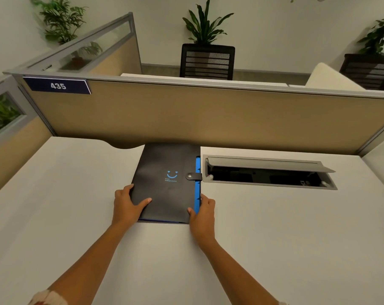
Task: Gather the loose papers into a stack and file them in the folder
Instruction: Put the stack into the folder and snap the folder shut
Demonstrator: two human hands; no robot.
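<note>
Left hand and right hand each grip a near corner of the closed black folder, which lies lengthwise running away toward the partition, snap strap on its right edge

The black folder lies flat and snapped shut, blue tabbed edge toward the right-hand grip, near corners held between both.

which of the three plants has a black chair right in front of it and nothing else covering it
The middle plant, behind the black mesh chair. The left plant stands behind the glass partition; the right plant is cut off by the frame edge.
</note>
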